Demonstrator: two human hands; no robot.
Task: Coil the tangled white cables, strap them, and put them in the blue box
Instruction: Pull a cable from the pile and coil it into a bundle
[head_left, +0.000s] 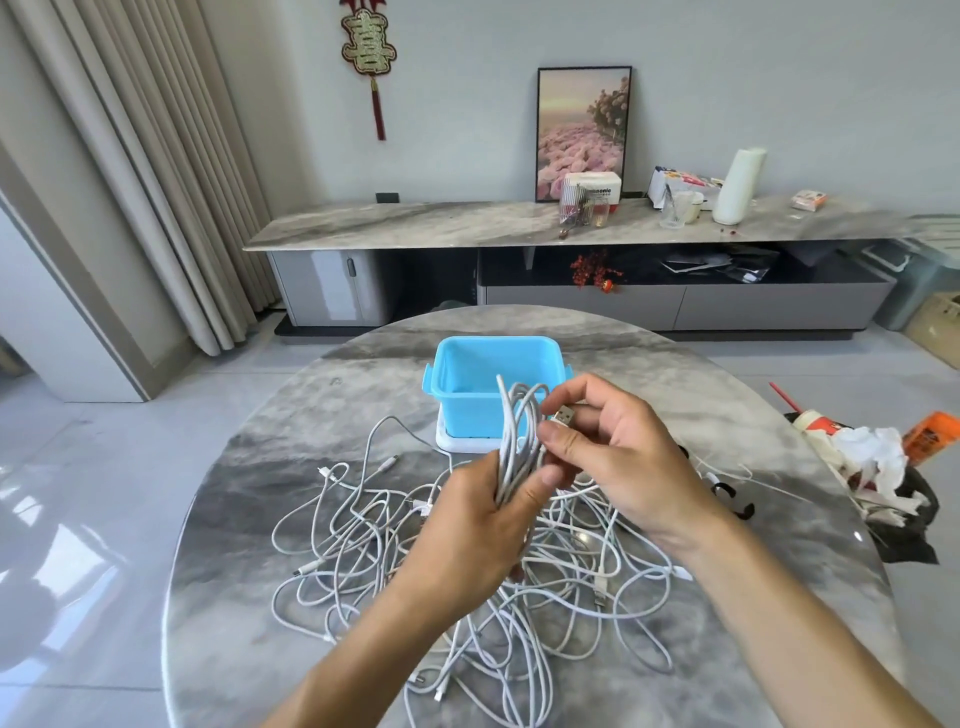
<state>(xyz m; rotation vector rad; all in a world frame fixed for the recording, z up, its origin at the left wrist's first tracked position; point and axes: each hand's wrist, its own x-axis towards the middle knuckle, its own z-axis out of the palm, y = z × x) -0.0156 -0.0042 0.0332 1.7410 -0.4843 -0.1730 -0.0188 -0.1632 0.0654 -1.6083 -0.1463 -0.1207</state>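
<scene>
My left hand (475, 525) grips a coiled white cable (517, 431) upright above the table, its loops rising in front of the blue box (462, 384). My right hand (613, 452) pinches that cable's USB plug end (563, 415) between thumb and fingers, right beside the coil. Below both hands a tangle of white cables (363, 540) sprawls across the round grey marble table (249, 493). The blue box is open and stands on its white lid (457, 441) at the table's far side.
Black straps (727, 491) lie on the table to the right of my hands. Off the table's right edge sits a pile of crumpled paper and an orange pack (883, 457). A long marble console (467, 223) stands against the far wall.
</scene>
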